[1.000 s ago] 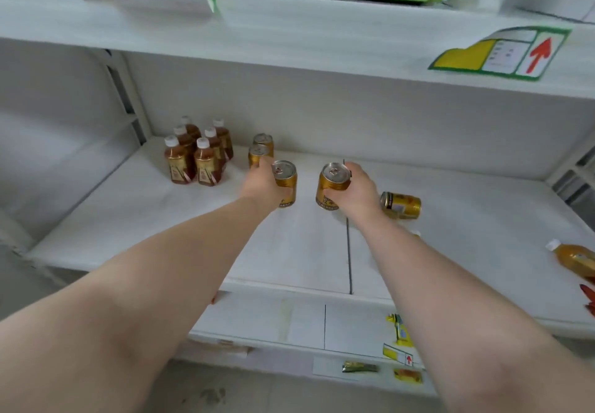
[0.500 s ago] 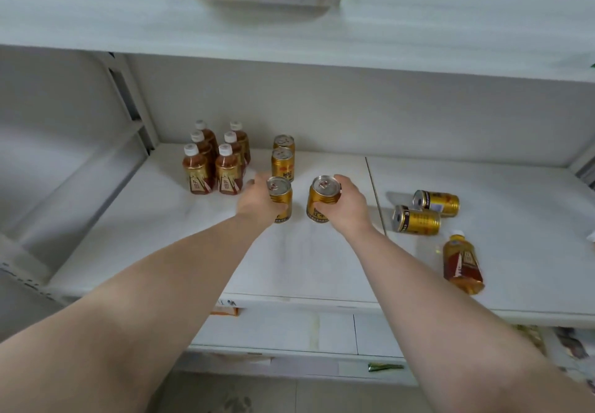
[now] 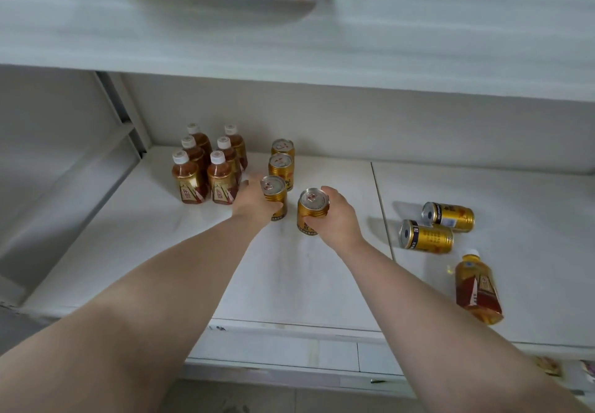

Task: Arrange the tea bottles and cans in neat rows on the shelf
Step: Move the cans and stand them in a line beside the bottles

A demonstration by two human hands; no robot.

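Note:
My left hand [image 3: 256, 201] grips an upright gold can [image 3: 274, 191] standing just in front of two more upright gold cans [image 3: 281, 167] in a row. My right hand [image 3: 338, 216] holds another gold can [image 3: 311, 209], tilted slightly, to the right of that row. Several brown tea bottles [image 3: 206, 167] with white caps stand in two neat rows at the back left of the white shelf [image 3: 289, 277]. Two gold cans [image 3: 426, 237] lie on their sides at the right, and a tea bottle [image 3: 478, 287] lies flat near the front right.
The upper shelf board [image 3: 289, 32] overhangs close above. A metal upright [image 3: 119, 106] stands at the back left corner. A seam [image 3: 381, 213] divides the shelf into two panels. A lower shelf edge [image 3: 289, 364] shows beneath.
The view has swung right and down, bringing the two lying cans and the lying bottle into sight. Both hands have stayed on their cans, the left one set close in front of the can row.

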